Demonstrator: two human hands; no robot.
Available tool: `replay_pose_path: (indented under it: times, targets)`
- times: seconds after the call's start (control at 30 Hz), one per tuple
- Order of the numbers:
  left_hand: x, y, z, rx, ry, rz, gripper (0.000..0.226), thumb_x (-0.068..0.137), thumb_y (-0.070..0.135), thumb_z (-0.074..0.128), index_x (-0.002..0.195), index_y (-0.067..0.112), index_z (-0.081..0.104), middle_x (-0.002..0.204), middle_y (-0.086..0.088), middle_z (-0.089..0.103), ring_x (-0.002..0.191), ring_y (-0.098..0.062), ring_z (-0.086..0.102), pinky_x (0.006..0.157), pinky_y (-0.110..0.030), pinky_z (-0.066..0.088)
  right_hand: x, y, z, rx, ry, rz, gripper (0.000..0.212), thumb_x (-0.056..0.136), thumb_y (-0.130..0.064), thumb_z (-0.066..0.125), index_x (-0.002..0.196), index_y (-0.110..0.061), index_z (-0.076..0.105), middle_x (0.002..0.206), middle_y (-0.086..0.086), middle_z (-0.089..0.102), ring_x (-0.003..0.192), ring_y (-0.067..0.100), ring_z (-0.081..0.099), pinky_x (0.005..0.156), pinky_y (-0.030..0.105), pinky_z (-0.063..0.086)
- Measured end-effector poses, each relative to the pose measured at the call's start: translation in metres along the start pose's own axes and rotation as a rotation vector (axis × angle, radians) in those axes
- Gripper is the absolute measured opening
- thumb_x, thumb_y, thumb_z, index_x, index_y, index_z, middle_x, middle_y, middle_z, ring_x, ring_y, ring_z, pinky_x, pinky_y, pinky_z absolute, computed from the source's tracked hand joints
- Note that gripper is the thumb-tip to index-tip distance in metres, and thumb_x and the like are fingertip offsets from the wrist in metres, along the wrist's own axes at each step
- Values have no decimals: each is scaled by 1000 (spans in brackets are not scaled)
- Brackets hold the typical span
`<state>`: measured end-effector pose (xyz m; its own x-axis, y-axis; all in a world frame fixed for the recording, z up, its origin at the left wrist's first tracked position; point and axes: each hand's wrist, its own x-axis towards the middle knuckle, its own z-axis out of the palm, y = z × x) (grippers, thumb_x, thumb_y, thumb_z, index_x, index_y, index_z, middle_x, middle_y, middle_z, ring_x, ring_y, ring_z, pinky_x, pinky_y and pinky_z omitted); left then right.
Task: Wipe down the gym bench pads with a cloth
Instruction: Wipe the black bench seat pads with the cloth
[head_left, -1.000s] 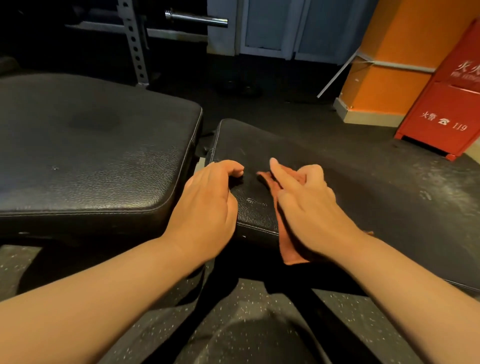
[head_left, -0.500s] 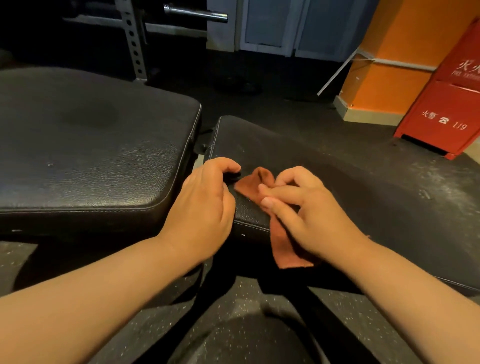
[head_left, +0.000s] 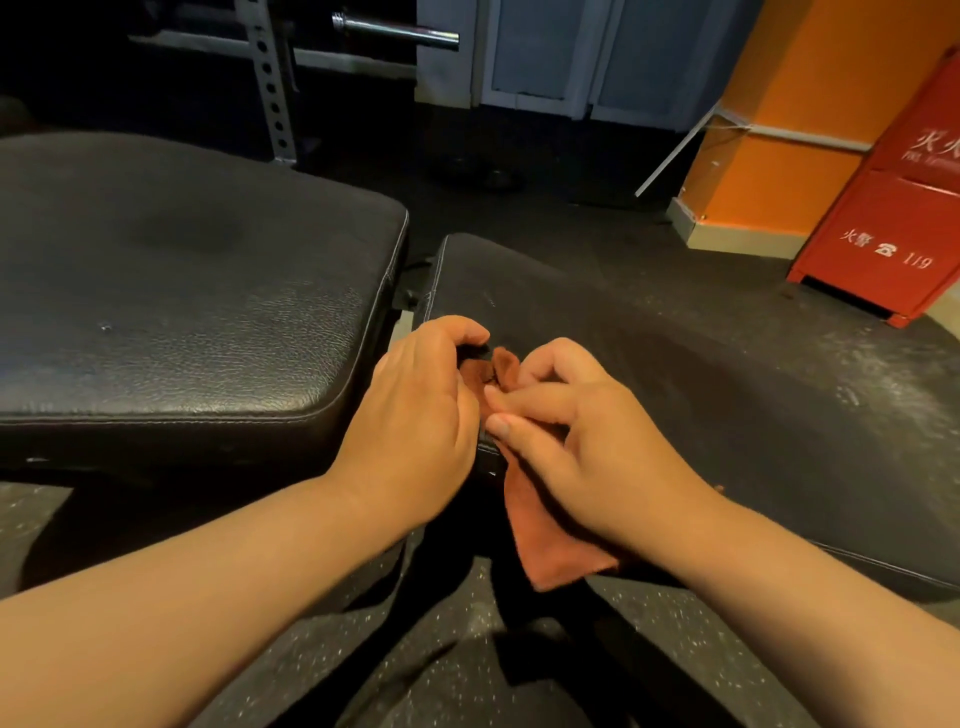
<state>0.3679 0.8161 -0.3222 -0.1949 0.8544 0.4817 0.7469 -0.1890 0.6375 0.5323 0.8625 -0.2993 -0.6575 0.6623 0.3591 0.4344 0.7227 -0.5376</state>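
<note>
Lately changed: the cloth (head_left: 551, 540), spread flat under an outstretched right index finger a second ago, is now drawn up into a bunch at its far end, and the two hands have closed in until they almost touch.
Right hand (head_left: 587, 447): fingers (head_left: 519, 406) have gone from extended to curled; they grasp the gathered cloth against the pad.
Left hand (head_left: 415, 415): it remains on the near left corner of the narrow pad (head_left: 649, 343), fingers curled tight against the bunched end. Whether they pinch the fabric or only rest beside it cannot be told.
Cloth position: on the near left corner of the narrow pad, between the hands. The loose tail hangs over the near edge toward the floor (head_left: 467, 649).
Wide pad (head_left: 182, 312): to the left, just beside the narrow pad, with nothing on it and no hand touching it.
Task meaning: this reads as regripping or refolding, not a wiping stroke. Judged from the cloth's place, most of the narrow pad to the far right and the whole wide pad remain to be covered.
Containers: one only, the red fire cabinet (head_left: 893, 228) at far right on the floor. It is closed and its contents are not visible.
</note>
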Motion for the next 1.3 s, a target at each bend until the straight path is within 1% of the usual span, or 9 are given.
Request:
replay_pose_path:
  times: [0.1, 0.23, 0.4, 0.57, 0.8, 0.87, 0.97, 1.2, 1.3]
  targets:
    - [1, -1, 0, 2, 0, 5, 36, 93, 11, 42, 128, 17, 50, 118, 10, 52, 110, -12, 51, 100, -41, 43, 18, 11, 1, -61, 50, 66, 19, 96, -27, 66, 109, -22, 78, 101, -10, 49, 97, 10, 52, 83, 18, 39]
    - [-1, 1, -3, -13, -33, -4, 38, 96, 5, 46, 131, 19, 47, 120, 10, 51, 114, -11, 51, 103, -40, 43, 13, 6, -1, -21, 23, 104, 16, 96, -26, 66, 104, -21, 79, 98, -12, 49, 93, -4, 52, 79, 3, 35]
    - [2, 1, -3, -4, -22, 8, 38, 95, 3, 47, 131, 15, 49, 119, 11, 49, 114, -13, 52, 104, -42, 43, 19, 17, -5, -95, 33, 91, 16, 95, -27, 67, 104, -21, 79, 98, -11, 49, 93, 6, 52, 82, 14, 41]
    - [-1, 4, -4, -3, -36, 3, 39, 95, 4, 46, 132, 17, 48, 120, 12, 48, 115, -10, 49, 105, -37, 41, 16, 10, 0, -71, 50, 167, 16, 97, -27, 64, 96, -21, 79, 94, -17, 45, 91, -15, 48, 79, -3, 31]
    - [-1, 3, -3, -7, -40, -10, 38, 96, 6, 44, 132, 17, 48, 121, 11, 49, 116, -12, 50, 106, -38, 40, 23, 31, -9, -119, 114, 289, 14, 95, -27, 65, 96, -22, 79, 98, -2, 54, 98, 13, 52, 79, 20, 38]
    - [-1, 4, -3, -6, -36, 3, 38, 95, 8, 43, 131, 18, 48, 120, 13, 47, 116, -13, 50, 105, -41, 41, 19, 17, 0, -93, 102, 220, 17, 96, -27, 65, 86, -19, 78, 93, -3, 55, 90, 8, 50, 80, 21, 40]
    - [0, 2, -4, -20, -34, 0, 37, 95, 6, 47, 130, 18, 48, 118, 12, 48, 113, -16, 52, 102, -45, 44, 10, -7, 8, 29, 34, 111, 16, 96, -30, 65, 105, -26, 78, 96, -12, 49, 93, -2, 50, 80, 6, 36]
    - [-1, 4, -5, -20, -68, -18, 38, 97, 8, 45, 133, 19, 46, 122, 11, 48, 118, -15, 50, 105, -42, 42, 9, 4, -1, -39, 56, 196, 17, 97, -27, 63, 102, -22, 79, 96, -18, 46, 93, -15, 47, 81, -2, 30]
    - [-3, 2, -4, -60, -45, -34, 34, 99, 10, 45, 132, 20, 46, 121, 13, 48, 115, -13, 51, 102, -40, 43, 0, -16, 12, 38, -7, 109, 22, 102, -27, 53, 110, -27, 74, 103, -17, 43, 104, -1, 48, 89, 8, 37]
